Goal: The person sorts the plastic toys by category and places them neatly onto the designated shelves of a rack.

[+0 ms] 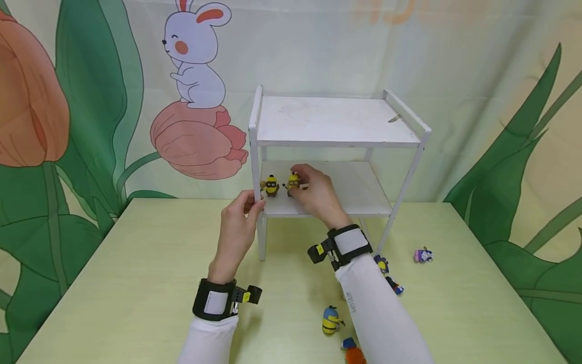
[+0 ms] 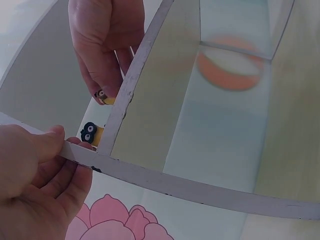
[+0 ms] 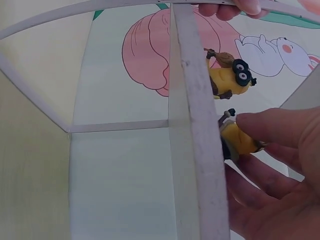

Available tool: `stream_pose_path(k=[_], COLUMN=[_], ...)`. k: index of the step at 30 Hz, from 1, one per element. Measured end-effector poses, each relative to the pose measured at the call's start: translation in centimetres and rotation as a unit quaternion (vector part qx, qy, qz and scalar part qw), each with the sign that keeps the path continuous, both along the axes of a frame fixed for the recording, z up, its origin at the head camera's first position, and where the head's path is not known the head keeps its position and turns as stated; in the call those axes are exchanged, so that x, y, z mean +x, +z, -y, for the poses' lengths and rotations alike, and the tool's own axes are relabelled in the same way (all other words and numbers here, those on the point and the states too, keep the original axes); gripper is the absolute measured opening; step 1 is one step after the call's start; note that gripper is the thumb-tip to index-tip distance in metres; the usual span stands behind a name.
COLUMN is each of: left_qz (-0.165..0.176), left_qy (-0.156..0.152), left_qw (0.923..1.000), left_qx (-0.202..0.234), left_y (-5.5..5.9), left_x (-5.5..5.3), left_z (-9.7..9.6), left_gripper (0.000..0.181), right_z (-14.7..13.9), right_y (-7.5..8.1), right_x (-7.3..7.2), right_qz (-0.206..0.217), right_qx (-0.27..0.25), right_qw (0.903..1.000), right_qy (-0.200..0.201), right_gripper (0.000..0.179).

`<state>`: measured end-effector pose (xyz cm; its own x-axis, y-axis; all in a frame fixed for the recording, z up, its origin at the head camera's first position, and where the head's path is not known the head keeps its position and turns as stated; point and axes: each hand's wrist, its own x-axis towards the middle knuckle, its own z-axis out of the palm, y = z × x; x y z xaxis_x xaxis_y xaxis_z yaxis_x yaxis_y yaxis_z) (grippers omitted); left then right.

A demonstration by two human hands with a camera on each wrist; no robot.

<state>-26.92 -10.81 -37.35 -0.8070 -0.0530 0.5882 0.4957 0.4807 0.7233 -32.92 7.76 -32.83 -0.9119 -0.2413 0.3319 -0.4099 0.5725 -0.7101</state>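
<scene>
On the lower board of a white two-tier shelf (image 1: 327, 119), my right hand (image 1: 322, 198) pinches a yellow minion figure (image 1: 291, 186) between thumb and fingers. The right wrist view shows the thumb across the side of this minion (image 3: 239, 139). Just to its left stands a second minion figure (image 1: 272, 186) with dark goggles and a brown thing at its raised arm. My left hand (image 1: 234, 232) grips the shelf's front left post (image 2: 80, 153), thumb on one side and fingertips on the other.
On the table (image 1: 136, 283) to the right lie a purple-and-white figure (image 1: 424, 255) and small dark-blue figures (image 1: 394, 285) by my right sleeve. Nearer me are a blue-and-yellow figure (image 1: 330, 320) and an orange one with a blue top (image 1: 354, 353). A printed curtain (image 1: 318, 50) hangs behind.
</scene>
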Motion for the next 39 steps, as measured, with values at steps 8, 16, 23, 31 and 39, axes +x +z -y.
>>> stream_pose_path(k=[8, 16, 23, 31, 39], left_qz=[0.0, -0.001, 0.004, 0.007, 0.008], left_qy=[0.003, 0.005, 0.008, 0.009, 0.004], left_qw=[1.0, 1.0, 1.0, 0.9999, 1.0], left_qx=[0.001, -0.001, -0.002, -0.001, -0.001], left_y=[-0.1, -0.1, 0.0, 0.0, 0.1], left_x=[-0.1, -0.1, 0.1, 0.0, 0.0], left_z=[0.1, 0.0, 0.0, -0.1, -0.2], left_gripper=[0.016, 0.016, 0.016, 0.017, 0.017], right_z=[-0.5, -2.8, -5.1, -7.3, -9.0], right_y=[0.5, 1.8, 2.7, 2.5, 0.8], right_x=[0.6, 2.5, 4.9, 8.8, 11.4], right_qz=[-0.006, -0.024, -0.059, -0.111, -0.152], right_qx=[0.016, 0.077, 0.108, 0.125, 0.129], right_qw=[0.9997, 0.9959, 0.9918, 0.9856, 0.9786], right_qy=[0.019, 0.04, 0.033, 0.024, 0.052], right_gripper=[0.056, 0.064, 0.055, 0.049, 0.042])
